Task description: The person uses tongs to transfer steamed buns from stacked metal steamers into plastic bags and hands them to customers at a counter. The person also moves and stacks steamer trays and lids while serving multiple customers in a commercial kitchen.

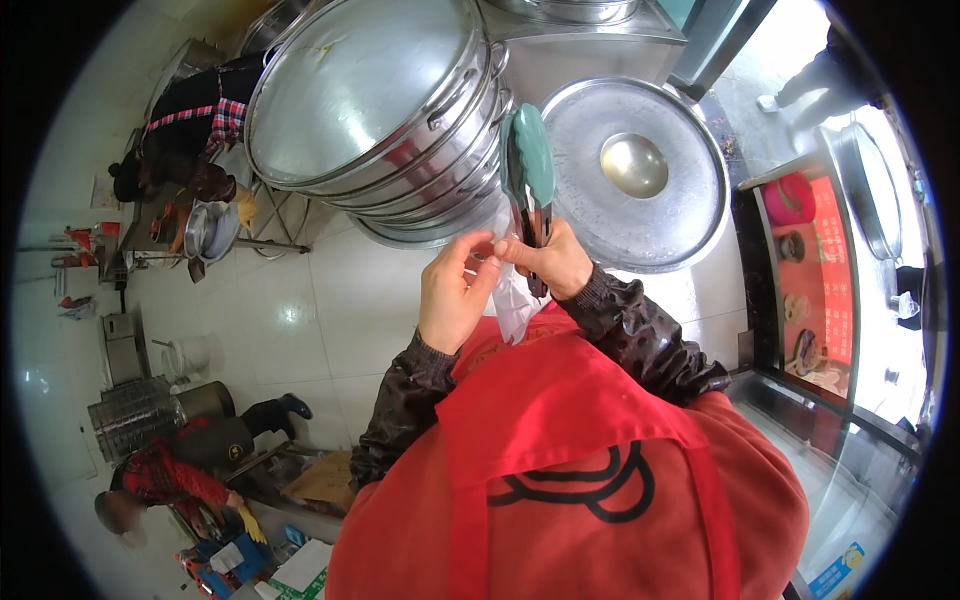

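Observation:
My right hand [559, 259] holds a pair of tongs [534, 172] with green scalloped tips and dark handles, the tips pointing away from me. A thin translucent plastic bag [514, 304] hangs between my two hands, in front of my red apron. My left hand [457, 289] has its fingers curled at the bag's edge, its thumb close to my right thumb. Beyond my hands, to the left, rises a stack of round metal steamer tiers [442, 142] under a domed lid [360, 82]. To the right is a wide round metal cover [577, 142] with a shiny domed centre [634, 165].
A metal stove cabinet [577, 56] stands behind the steamers. At far left a person [202, 120] bends by a rack with bowls; another person [187, 457] works at a bench, lower left. A glass-sided counter [817, 457] borders my right. Someone stands outside [825, 82].

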`<state>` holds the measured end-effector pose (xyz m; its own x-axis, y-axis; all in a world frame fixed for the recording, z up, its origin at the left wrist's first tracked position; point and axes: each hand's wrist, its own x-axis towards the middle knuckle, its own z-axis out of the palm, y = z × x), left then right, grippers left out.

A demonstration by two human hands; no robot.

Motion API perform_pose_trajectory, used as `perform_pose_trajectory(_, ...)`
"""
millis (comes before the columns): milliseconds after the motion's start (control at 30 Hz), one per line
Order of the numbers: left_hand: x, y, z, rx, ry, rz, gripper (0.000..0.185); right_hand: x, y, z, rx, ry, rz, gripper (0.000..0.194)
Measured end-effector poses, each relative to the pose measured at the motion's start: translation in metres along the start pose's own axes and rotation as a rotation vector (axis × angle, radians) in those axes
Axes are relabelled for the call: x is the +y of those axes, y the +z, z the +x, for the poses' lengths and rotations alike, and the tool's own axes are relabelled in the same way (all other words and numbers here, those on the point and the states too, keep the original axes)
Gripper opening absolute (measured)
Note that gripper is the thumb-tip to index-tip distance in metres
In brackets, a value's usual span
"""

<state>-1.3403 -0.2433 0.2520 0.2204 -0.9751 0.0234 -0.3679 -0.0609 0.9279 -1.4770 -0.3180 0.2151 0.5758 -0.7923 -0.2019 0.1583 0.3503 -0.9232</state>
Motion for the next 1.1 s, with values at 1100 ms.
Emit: perform_pose_trajectory(1100,0.019,0.02,-0.006,0.026,-0.206,-0.446,0.006,-0.033,-0.018,-0.023,-0.118,0.027,-0.038,0.015)
